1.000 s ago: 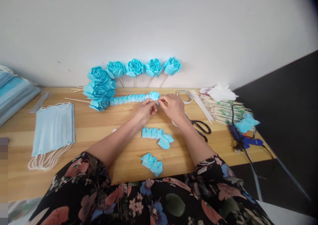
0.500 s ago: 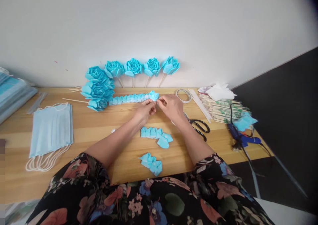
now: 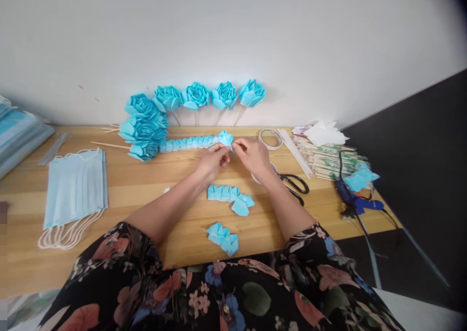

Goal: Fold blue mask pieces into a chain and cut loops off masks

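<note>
My left hand (image 3: 214,159) and my right hand (image 3: 253,153) meet fingertip to fingertip over the table, both closed in a pinch. Between them a small light-blue piece (image 3: 231,148) shows, mostly covered by the fingers. Just behind the fingertips lies the right end of a long row of folded blue petals (image 3: 189,143); whether the pinched piece joins that row I cannot tell. Nearer my body are a shorter petal row (image 3: 224,193) with loose petals at its right end, and a small petal cluster (image 3: 223,238).
Blue flowers on sticks (image 3: 197,96) lean at the wall, more lie stacked left (image 3: 143,126). Face masks (image 3: 76,187) lie left. To the right are a tape roll (image 3: 270,139), white glue sticks (image 3: 295,151), black-handled scissors (image 3: 296,184), bundled sticks (image 3: 324,160) and a blue glue gun (image 3: 365,205).
The whole view has shifted slightly. Both hands stay at the same spot with fingertips together, with only slight finger movement.
</note>
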Demonstrator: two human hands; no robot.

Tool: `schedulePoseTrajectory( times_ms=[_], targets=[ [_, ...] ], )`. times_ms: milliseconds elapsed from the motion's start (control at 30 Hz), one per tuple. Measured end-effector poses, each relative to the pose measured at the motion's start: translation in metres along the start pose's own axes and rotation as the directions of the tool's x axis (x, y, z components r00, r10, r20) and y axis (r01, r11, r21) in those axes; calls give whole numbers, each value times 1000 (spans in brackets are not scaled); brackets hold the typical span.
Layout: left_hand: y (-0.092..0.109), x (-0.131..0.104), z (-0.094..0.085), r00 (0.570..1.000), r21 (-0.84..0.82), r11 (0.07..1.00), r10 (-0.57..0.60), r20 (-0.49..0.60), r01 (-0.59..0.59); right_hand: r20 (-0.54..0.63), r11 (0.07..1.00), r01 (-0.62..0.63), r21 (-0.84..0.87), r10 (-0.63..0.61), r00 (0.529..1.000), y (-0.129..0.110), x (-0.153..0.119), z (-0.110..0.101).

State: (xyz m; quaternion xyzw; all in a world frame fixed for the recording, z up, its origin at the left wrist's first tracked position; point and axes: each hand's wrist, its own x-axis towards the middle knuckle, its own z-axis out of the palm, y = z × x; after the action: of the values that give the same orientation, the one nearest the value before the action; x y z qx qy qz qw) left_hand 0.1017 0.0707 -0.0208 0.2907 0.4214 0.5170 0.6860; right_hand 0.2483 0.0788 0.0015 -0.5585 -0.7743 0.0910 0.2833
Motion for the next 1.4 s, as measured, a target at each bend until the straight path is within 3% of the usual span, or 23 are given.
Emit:
schedulePoseTrajectory(
  times_ms=[533, 1400],
  targets=[
    [2, -2, 1, 1000, -6, 1000, -18, -2, 18, -21, 999, 40, -34, -41, 999, -2, -2, 0],
    [3, -3, 1, 999, 18, 999, -40, -2, 40, -19, 998, 7, -66, -9, 1000, -4, -2, 1]
  ],
)
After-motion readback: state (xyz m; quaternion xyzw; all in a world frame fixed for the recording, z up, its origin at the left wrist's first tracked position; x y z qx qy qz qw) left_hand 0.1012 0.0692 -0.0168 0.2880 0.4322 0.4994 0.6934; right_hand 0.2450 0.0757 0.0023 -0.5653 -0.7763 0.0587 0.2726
